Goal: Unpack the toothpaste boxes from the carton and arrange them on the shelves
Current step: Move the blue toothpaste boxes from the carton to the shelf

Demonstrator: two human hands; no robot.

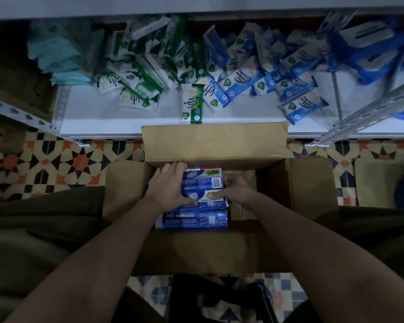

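We see a big white shelf (126,117) at 12 o'clock, past the far end of the carton; it runs from 9 o'clock to 3 o'clock, with a bare strip along its near edge. On it lie many wipes packs (191,102), green ones and blue ones, all in a jumble. Under it all is a tiled floor (44,164) with stars on it.

The brown carton (301,183) sits on the floor in the middle, right in front of us, with its flaps folded out; its far flap (214,141) stands up at 12 o'clock, between the boxes and the shelf.

Inside the carton, toward its 9 o'clock side, are the blue toothpaste boxes (191,219); they lie flat, side by side, and their long way runs from 9 o'clock to 3 o'clock, the same way as the shelf.

Our left hand (170,185) lies over the 9 o'clock end of the boxes with its fingers curled round that end; our right hand (237,188) holds the 3 o'clock end, with the fingers bent on it; so both hands grip the bunch, one at each end, and both are just as near.

We think the next move is up and over the flap toward 12 o'clock; the boxes need not turn.
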